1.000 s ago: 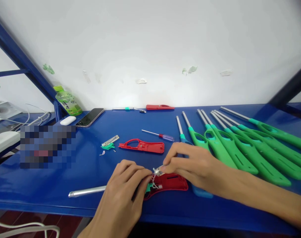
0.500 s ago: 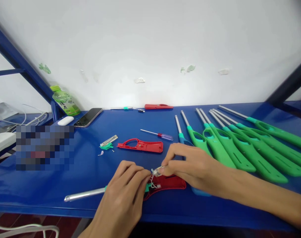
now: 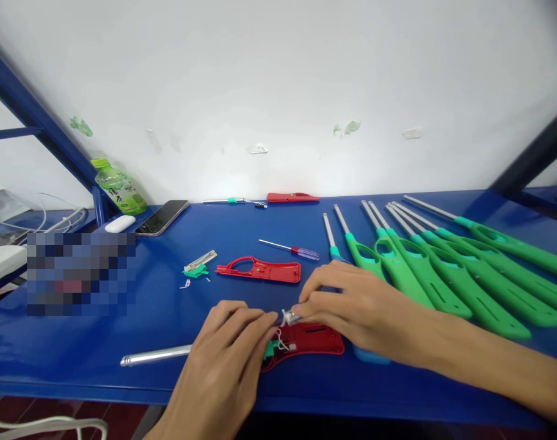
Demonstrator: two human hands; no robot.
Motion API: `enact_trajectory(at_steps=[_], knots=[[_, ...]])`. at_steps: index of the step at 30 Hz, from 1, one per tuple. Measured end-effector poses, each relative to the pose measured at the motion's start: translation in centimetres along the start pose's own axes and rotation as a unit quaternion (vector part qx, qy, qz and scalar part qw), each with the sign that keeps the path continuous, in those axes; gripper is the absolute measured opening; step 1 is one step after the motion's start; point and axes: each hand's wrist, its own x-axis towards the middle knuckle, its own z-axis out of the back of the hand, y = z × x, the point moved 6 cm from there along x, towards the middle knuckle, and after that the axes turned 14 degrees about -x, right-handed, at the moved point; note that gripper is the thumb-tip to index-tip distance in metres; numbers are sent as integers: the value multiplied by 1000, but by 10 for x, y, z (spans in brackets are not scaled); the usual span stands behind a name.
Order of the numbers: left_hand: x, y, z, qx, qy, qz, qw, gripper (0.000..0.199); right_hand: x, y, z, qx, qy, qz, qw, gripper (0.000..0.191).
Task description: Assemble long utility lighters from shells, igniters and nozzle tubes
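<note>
Before me lies a red lighter shell half (image 3: 319,341), its hollow side up, with a green part (image 3: 270,349) and thin white wire inside. A metal lighter tube (image 3: 157,355) sticks out to its left. My left hand (image 3: 228,354) is closed over the shell's left end and hides much of it; what its fingers grip is covered. Just above the shell, my right hand (image 3: 347,302) pinches a small clear gas tank with a white valve end (image 3: 289,316). A blue lighter (image 3: 372,355) lies partly under my right hand.
Several green lighters (image 3: 443,281) fan out at right. Behind my hands lie another red shell half (image 3: 273,271), a screwdriver (image 3: 301,251) and small loose parts (image 3: 196,271). A phone (image 3: 163,217) and green bottle (image 3: 120,188) are at back left, against the white wall.
My right hand has turned the small clear tank slightly and lowered it a little toward the shell. The left hand has shifted slightly left, showing more of the wire.
</note>
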Motion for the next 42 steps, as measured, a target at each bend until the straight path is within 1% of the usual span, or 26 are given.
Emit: enact_trajectory(at_steps=[2,5,6,10,12,23,29,33,39,42], knots=[[-6,2,3,25,2,19,999,27,-1,-1,0,4,9,0,1000,14],[-15,2,5,63,24,47,997,40,-2,0,1,16,22,9,1000,15],[-17,2,5,72,27,51,996,41,-2,0,2,22,26,12,999,16],[-21,-3,6,65,18,56,996,26,-3,1,4,60,52,5,997,17],[-21,-4,5,53,15,58,997,23,-3,1,4,73,63,-4,995,17],[-19,-6,3,51,19,48,997,24,-3,1,3,109,106,-5,988,20],[-21,-3,3,45,18,52,997,25,-4,2,2,99,125,-10,987,23],[-19,-4,3,53,23,40,998,25,-4,5,4,97,137,-11,986,25],[-14,-5,3,47,42,33,997,25,-6,5,2,68,131,-8,989,22],[-14,-4,3,34,50,41,997,26,-7,4,0,66,131,-14,989,20]])
